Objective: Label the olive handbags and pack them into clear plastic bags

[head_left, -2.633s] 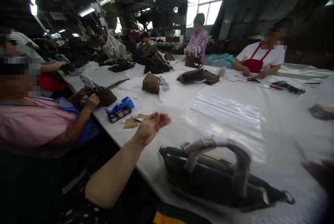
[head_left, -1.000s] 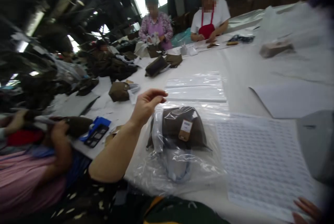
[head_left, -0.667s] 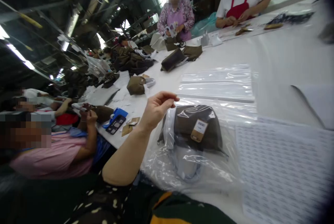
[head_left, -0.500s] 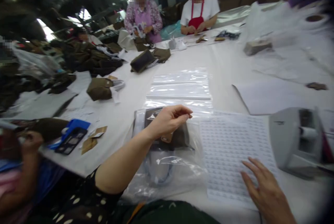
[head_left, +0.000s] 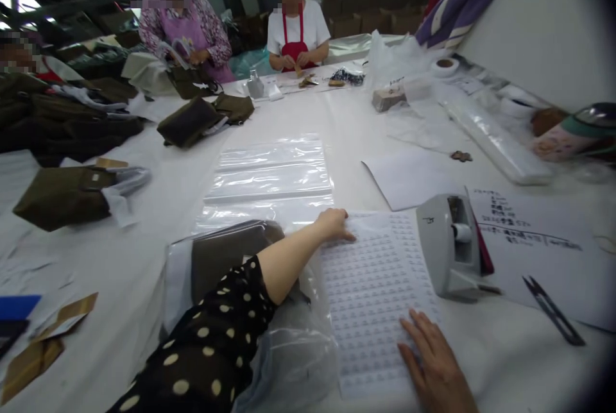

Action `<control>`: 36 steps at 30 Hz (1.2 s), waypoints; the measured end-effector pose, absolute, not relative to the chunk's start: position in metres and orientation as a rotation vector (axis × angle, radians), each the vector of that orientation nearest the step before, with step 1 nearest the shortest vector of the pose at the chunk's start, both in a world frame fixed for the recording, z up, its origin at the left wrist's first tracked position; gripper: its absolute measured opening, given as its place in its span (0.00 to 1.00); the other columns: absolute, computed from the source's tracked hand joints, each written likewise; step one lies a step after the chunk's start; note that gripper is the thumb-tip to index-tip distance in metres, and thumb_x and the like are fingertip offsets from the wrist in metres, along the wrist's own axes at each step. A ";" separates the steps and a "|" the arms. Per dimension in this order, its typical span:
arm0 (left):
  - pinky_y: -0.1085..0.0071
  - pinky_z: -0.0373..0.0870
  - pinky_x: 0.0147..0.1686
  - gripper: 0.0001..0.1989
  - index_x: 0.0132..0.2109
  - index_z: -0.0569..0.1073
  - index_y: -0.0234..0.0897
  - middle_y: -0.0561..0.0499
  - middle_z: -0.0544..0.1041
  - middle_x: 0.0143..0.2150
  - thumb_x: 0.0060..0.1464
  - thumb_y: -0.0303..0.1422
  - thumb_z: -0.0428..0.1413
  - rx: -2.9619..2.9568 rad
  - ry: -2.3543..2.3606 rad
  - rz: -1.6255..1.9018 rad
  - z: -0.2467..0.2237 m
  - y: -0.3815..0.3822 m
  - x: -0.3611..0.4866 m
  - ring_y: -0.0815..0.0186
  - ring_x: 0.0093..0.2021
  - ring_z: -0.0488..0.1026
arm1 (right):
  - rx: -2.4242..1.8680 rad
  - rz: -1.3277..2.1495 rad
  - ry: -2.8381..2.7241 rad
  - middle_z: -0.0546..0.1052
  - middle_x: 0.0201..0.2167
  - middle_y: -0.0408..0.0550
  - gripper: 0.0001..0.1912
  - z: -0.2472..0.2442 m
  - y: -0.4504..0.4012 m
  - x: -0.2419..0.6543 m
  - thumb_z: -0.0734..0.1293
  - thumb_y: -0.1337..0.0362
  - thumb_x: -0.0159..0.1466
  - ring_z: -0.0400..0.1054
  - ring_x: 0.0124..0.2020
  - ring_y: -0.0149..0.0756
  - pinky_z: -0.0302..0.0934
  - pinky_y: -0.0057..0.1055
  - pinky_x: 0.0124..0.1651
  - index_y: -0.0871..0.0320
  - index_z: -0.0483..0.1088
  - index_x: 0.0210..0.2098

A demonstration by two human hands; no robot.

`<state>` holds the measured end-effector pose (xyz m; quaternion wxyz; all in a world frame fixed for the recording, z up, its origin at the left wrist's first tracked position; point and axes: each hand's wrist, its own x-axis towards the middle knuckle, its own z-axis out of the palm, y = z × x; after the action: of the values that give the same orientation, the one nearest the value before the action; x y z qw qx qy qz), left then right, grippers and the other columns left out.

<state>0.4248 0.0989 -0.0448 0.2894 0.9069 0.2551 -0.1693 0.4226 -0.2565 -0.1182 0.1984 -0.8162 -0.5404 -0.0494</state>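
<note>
A sheet of printed labels [head_left: 368, 310] lies on the white table in front of me. At its top left edge is my left hand [head_left: 335, 226], thumb and fingers apart, with nothing visible in it. My right hand [head_left: 436, 362] rests open on the sheet's lower right edge, fingers spread. Under my left forearm lies a clear plastic bag [head_left: 298, 355] with a dark brown bag [head_left: 216, 256] inside it, partly hidden by my sleeve. Flat clear bags [head_left: 269, 172] lie just beyond.
A grey tape dispenser [head_left: 437, 246] stands right of the sheet, with thread snips [head_left: 553, 310] farther right. A handwritten paper [head_left: 534, 259] lies behind them. Olive bags [head_left: 62, 198] are on the left. Two people [head_left: 298, 28] work across the table.
My left hand has moved from above the bagged item to the label sheet's top edge. My right hand stays by the sheet's lower right. The view has turned right.
</note>
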 end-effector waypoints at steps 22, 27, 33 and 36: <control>0.73 0.67 0.29 0.37 0.58 0.61 0.36 0.53 0.73 0.32 0.37 0.26 0.62 1.599 0.261 -0.491 0.028 0.062 0.391 0.67 0.29 0.70 | -1.945 -0.154 -1.377 0.73 0.41 0.51 0.11 0.000 -0.133 0.467 0.63 0.68 0.62 0.64 0.45 0.40 0.62 0.41 0.49 0.59 0.69 0.44; 0.76 0.60 0.24 0.38 0.60 0.58 0.38 0.59 0.66 0.25 0.42 0.28 0.61 1.920 0.120 -0.375 0.051 0.049 0.383 0.72 0.23 0.62 | -1.964 -0.051 -1.476 0.73 0.39 0.50 0.09 0.007 -0.135 0.470 0.62 0.67 0.63 0.65 0.43 0.41 0.62 0.40 0.47 0.58 0.69 0.42; 0.74 0.61 0.30 0.37 0.61 0.57 0.42 0.57 0.65 0.26 0.43 0.29 0.60 2.191 0.027 -0.252 0.057 0.035 0.377 0.69 0.26 0.64 | -1.990 0.024 -1.490 0.73 0.35 0.50 0.03 0.014 -0.143 0.469 0.62 0.65 0.63 0.66 0.40 0.41 0.63 0.39 0.43 0.58 0.66 0.35; 0.74 0.62 0.31 0.37 0.61 0.56 0.42 0.57 0.66 0.26 0.44 0.28 0.60 2.194 0.034 -0.270 0.062 0.033 0.375 0.68 0.27 0.66 | -1.989 -0.011 -1.446 0.73 0.36 0.51 0.07 0.014 -0.144 0.465 0.61 0.63 0.63 0.67 0.40 0.41 0.64 0.39 0.43 0.58 0.66 0.39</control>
<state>0.3747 0.0327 0.0616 0.4487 0.8869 0.0138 -0.1090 0.4655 -0.1439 0.0140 0.3347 -0.7622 -0.5541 -0.0041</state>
